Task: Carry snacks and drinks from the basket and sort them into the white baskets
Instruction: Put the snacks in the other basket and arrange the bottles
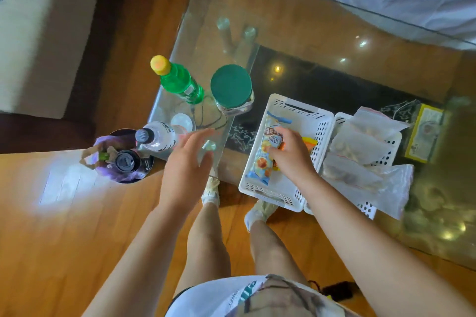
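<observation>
Blue-and-white plastic wrapped the bread packet (268, 152), which lay lengthwise inside the nearer white basket (279, 195) on the glass table (334, 33). The right hand (291, 157) was pressed on the packet's right side, fingers curled round its upper part, holding it; most of the wrapper showed at the hand's nine o'clock, running from eleven down to seven. At the basket's three o'clock, touching it, sat a second white basket (391, 141) heaped with clear zip bags (365, 152) of snacks, and further toward three o'clock lay a yellow box (425, 134).

At the packet's nine o'clock, apart from it, the left hand (185, 162) hovered over the table's corner with fingers spread wide and nothing in it. Just beyond its fingertips, at ten o'clock, lay a clear water bottle (157, 136) on its side. A green bottle (180, 82) with a yellow cap and a green-lidded jar (231, 90) stood at twelve o'clock from that hand. On the wooden floor (64, 239) at nine o'clock stood a round bin (123, 157) holding a dark can and purple wrapping.
</observation>
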The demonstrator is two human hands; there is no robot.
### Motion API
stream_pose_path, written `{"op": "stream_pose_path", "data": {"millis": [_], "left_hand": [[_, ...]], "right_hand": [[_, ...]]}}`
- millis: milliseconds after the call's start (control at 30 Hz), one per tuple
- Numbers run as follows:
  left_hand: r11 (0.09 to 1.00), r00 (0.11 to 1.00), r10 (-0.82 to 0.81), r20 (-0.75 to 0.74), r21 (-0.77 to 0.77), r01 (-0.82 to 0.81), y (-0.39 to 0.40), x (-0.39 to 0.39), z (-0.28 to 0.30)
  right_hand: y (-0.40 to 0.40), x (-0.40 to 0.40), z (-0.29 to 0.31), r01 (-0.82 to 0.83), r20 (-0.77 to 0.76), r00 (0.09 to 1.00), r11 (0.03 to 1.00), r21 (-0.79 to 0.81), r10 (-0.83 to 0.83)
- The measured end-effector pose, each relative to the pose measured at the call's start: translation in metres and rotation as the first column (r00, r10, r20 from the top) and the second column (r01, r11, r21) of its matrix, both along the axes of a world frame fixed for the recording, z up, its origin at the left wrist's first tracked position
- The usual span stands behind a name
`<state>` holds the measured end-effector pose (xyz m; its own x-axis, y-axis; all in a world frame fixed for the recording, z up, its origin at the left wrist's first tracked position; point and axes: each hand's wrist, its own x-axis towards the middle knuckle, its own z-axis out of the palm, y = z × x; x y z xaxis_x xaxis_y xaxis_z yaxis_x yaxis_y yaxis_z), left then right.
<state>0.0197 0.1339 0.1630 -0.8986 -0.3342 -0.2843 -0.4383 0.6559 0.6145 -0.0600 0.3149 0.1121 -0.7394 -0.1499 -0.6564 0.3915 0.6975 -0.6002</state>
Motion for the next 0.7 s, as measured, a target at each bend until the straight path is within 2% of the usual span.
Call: {"op": "stream_pose_path", "data": {"millis": [133, 200, 267, 367, 533, 600, 700], "left_hand": [[0.978, 0.979, 0.150, -0.137, -0.123, -0.167, -0.040, 0.008, 0.008], [0.968, 0.975, 0.193, -0.110, -0.141, -0.207, -0.059, 0.009, 0.004], [0.972, 0.979, 0.203, -0.022, -0.117, -0.204, -0.079, 0.009, -0.003], [0.993, 0.986, 0.111, 0.124, -0.063, -0.104, -0.103, 0.005, -0.017], [0.997, 0.973, -0.075, 0.218, 0.047, 0.066, -0.128, -0.004, -0.032], [0.989, 0.963, -0.141, 0.231, 0.066, 0.129, -0.134, -0.004, -0.036], [0.983, 0.954, -0.185, 0.237, 0.060, 0.175, -0.143, -0.006, -0.041]], "right_hand": [[-0.032, -0.020, 0.015, -0.057, -0.133, 0.989, 0.998, 0.005, 0.057], [-0.051, -0.034, 0.017, -0.117, -0.219, 0.968, 0.992, 0.052, 0.126], [-0.071, -0.049, 0.015, -0.169, -0.281, 0.938, 0.976, 0.138, 0.202], [-0.102, -0.070, 0.005, -0.192, -0.256, 0.927, 0.934, 0.300, 0.273], [-0.144, -0.088, -0.013, -0.259, -0.062, 0.938, 0.810, 0.526, 0.341], [-0.152, -0.090, -0.018, -0.262, -0.043, 0.936, 0.772, 0.579, 0.350], [-0.155, -0.090, -0.019, -0.206, -0.084, 0.946, 0.783, 0.587, 0.312]]}}
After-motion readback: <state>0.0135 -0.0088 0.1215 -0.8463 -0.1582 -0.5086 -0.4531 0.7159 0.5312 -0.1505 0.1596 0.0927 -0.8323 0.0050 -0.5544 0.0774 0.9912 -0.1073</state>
